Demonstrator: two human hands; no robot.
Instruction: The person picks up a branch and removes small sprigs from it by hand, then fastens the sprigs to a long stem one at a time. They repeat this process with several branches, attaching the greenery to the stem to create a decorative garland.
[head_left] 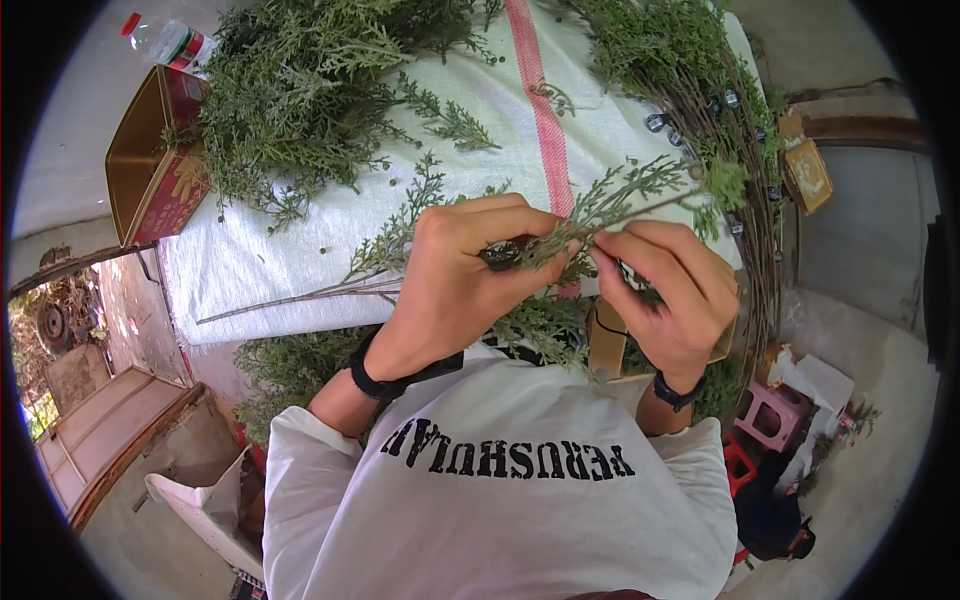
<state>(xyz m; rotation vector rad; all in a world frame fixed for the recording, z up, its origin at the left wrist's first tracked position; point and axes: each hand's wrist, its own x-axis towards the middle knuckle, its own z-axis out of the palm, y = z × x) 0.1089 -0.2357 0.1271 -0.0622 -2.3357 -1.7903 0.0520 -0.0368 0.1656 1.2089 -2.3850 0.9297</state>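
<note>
Both my hands meet over a white woven sheet with a red stripe. My left hand is closed, thumb and fingertips pinching leafy evergreen sprigs. Close beside it, my right hand pinches with thumb and forefinger at the same sprigs; any smaller thing between those fingertips is hidden. A leafy tip points to the upper right. Out from behind my left hand, thin bare stems reach left across the sheet. Loose sprigs lie beyond my hands.
A large heap of evergreen cuttings covers the far left. Along the right edge lies a long-stemmed bundle with several small, dark shiny round pieces. A red-and-gold box and a plastic bottle stand left; a pink stool is lower right.
</note>
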